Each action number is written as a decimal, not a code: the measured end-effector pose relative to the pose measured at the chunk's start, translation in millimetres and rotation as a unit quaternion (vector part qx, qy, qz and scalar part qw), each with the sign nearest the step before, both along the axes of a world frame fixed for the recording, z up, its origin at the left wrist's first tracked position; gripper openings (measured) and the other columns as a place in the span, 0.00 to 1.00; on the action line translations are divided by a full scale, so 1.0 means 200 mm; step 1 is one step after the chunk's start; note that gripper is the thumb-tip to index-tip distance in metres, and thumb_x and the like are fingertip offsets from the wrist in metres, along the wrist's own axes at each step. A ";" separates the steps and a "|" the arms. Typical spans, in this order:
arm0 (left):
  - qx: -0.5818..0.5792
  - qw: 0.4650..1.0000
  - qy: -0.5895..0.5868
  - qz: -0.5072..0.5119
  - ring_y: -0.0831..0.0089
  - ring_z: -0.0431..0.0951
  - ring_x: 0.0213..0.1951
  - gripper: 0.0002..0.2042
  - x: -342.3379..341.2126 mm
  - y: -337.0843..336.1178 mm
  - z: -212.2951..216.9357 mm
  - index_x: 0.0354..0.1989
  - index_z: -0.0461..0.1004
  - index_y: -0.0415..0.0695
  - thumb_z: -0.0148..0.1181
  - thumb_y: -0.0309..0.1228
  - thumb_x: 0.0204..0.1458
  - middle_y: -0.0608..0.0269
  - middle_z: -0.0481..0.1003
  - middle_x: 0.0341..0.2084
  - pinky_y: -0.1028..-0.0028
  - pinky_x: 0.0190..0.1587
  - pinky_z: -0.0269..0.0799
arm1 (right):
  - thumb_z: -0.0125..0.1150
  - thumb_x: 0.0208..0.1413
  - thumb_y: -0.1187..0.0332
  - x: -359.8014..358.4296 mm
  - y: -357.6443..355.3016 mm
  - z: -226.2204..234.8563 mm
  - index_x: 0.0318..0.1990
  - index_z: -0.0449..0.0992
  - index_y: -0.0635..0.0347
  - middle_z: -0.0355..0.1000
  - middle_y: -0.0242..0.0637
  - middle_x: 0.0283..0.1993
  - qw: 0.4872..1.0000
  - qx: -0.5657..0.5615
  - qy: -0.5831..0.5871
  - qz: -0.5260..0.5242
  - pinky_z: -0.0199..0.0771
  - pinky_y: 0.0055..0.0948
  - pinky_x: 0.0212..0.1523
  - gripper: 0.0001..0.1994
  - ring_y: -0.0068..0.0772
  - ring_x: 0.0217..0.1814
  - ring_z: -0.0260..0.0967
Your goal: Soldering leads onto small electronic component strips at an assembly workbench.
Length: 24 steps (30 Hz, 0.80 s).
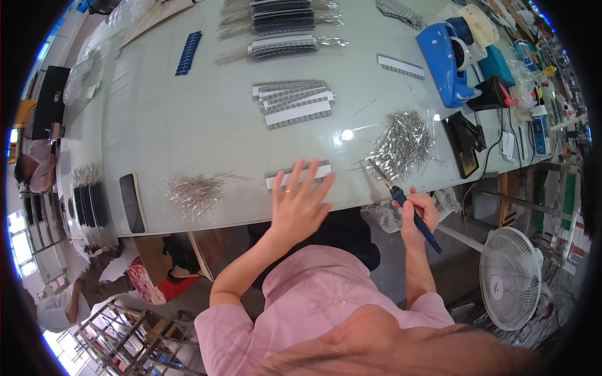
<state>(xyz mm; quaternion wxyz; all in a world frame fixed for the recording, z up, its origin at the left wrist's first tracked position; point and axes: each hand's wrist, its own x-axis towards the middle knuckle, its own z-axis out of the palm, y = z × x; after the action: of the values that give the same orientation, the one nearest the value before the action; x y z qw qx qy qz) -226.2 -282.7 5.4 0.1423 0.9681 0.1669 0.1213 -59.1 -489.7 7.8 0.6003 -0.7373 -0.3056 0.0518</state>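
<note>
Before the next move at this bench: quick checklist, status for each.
1. Panel strip steadied: ok, the spread fingers of the left hand lie over it.
2. Soldering iron held by its handle: ok, it is in the right hand.
3. Iron's tip apart from that strip: ok, it is by the left side of the right-hand pile of silver wires.
4. Iron hot: cannot tell.
5. Strips in the middle stack squared up: not ok, they overlap at angles.
6. Phone off the table: not ok, it lies near the front edge.
</note>
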 end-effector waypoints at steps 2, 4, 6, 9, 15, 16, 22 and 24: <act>-0.018 1.000 0.020 0.014 0.57 0.53 0.67 0.27 -0.09 0.05 -0.01 0.61 0.68 0.58 0.61 0.40 0.49 0.56 0.57 0.66 0.49 0.65 0.40 | 0.56 0.54 0.77 0.00 -0.01 0.03 0.35 0.69 0.64 0.69 0.36 0.30 0.995 -0.059 -0.048 0.060 0.63 0.45 0.63 0.03 0.29 0.29 0.76; -0.011 0.999 0.041 0.010 0.58 0.54 0.67 0.27 -0.15 0.08 -0.01 0.61 0.68 0.56 0.60 0.40 0.50 0.56 0.57 0.66 0.49 0.65 0.39 | 0.62 0.46 0.79 -0.01 0.02 0.05 0.31 0.73 0.62 0.74 0.38 0.29 0.995 -0.064 -0.058 0.045 0.73 0.44 0.54 0.05 0.31 0.29 0.74; -0.006 0.999 0.040 0.005 0.60 0.55 0.66 0.26 -0.15 0.08 -0.01 0.60 0.68 0.56 0.60 0.41 0.49 0.57 0.59 0.64 0.50 0.65 0.40 | 0.63 0.45 0.78 -0.01 0.04 0.07 0.30 0.73 0.62 0.74 0.38 0.27 0.989 -0.084 -0.087 0.081 0.74 0.43 0.53 0.05 0.31 0.28 0.74; -0.002 1.000 0.030 -0.005 0.61 0.57 0.66 0.26 -0.12 0.06 -0.03 0.59 0.69 0.56 0.61 0.41 0.49 0.58 0.61 0.63 0.51 0.65 0.41 | 0.64 0.44 0.78 -0.02 0.07 0.08 0.29 0.74 0.61 0.74 0.38 0.26 0.990 -0.078 -0.090 0.075 0.76 0.43 0.51 0.05 0.33 0.27 0.74; -0.004 1.000 0.024 -0.016 0.62 0.58 0.66 0.27 -0.10 0.06 -0.04 0.60 0.68 0.57 0.62 0.41 0.48 0.59 0.61 0.63 0.51 0.64 0.42 | 0.65 0.42 0.79 -0.03 0.06 0.09 0.29 0.74 0.61 0.74 0.38 0.26 0.987 -0.085 -0.110 0.077 0.77 0.42 0.49 0.06 0.34 0.27 0.74; -0.003 1.000 0.023 -0.018 0.62 0.58 0.66 0.27 -0.11 0.06 -0.04 0.60 0.68 0.57 0.62 0.41 0.48 0.59 0.61 0.63 0.51 0.64 0.42 | 0.65 0.42 0.79 -0.03 0.07 0.10 0.29 0.74 0.61 0.74 0.38 0.26 0.987 -0.085 -0.110 0.077 0.77 0.42 0.49 0.06 0.34 0.27 0.74; 0.002 0.999 0.027 -0.021 0.62 0.58 0.66 0.27 -0.11 0.06 -0.04 0.60 0.67 0.58 0.61 0.42 0.49 0.59 0.61 0.63 0.51 0.64 0.41 | 0.62 0.45 0.79 -0.03 0.11 0.15 0.31 0.73 0.63 0.74 0.39 0.26 0.981 -0.104 -0.124 0.112 0.74 0.44 0.53 0.05 0.34 0.30 0.75; 0.001 0.999 0.028 -0.020 0.62 0.58 0.66 0.27 -0.11 0.06 -0.04 0.60 0.68 0.58 0.61 0.43 0.49 0.60 0.61 0.63 0.51 0.64 0.41 | 0.62 0.44 0.80 -0.03 0.12 0.16 0.30 0.73 0.63 0.74 0.39 0.26 0.975 -0.118 -0.146 0.121 0.75 0.44 0.51 0.06 0.35 0.29 0.75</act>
<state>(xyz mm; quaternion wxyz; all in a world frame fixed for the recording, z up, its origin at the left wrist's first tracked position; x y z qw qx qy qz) -247.3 -271.0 -2.5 0.1387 0.9745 0.1508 0.0913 -64.3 -465.8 38.9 0.4470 -0.7602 -0.4687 0.0512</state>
